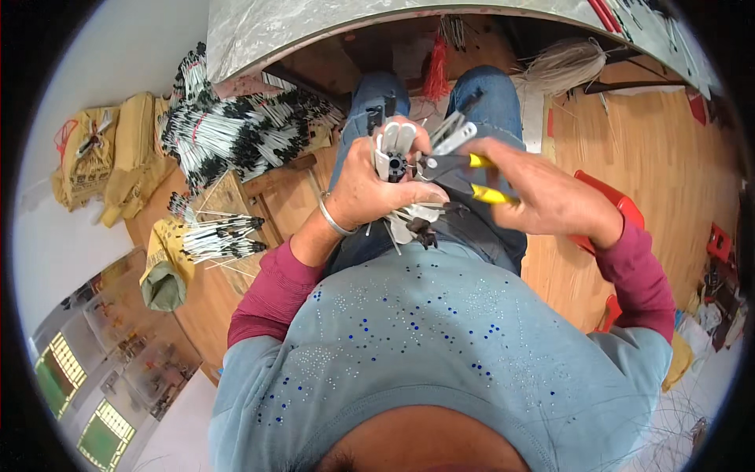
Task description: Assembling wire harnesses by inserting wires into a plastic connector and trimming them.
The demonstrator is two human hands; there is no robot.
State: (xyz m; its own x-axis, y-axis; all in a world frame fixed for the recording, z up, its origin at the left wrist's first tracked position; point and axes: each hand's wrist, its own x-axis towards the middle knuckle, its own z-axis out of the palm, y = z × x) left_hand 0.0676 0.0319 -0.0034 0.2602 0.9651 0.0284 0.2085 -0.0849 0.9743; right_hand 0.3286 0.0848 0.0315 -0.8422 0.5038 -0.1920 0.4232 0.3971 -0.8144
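My left hand (360, 185) is wrapped round what looks like an umbrella frame (396, 166), with white ribs folded about a dark round hub. Its ribs fan out over my lap, and some dark ends show below the hand. In my right hand (544, 190) are pliers (450, 167) with yellow-tipped handles. The plier jaws point left and reach the frame beside the hub, where a small thin wire shows. Whether they grip that wire is too small to tell. The right hand is slightly blurred.
A grey-topped table (259, 35) stands in front of my knees. A big heap of white ribs with black ends (236, 134) lies to the left, near yellow sacks (130, 149). Red tassel-like strands (437, 71) hang under the table. A red stool (609, 200) is at my right.
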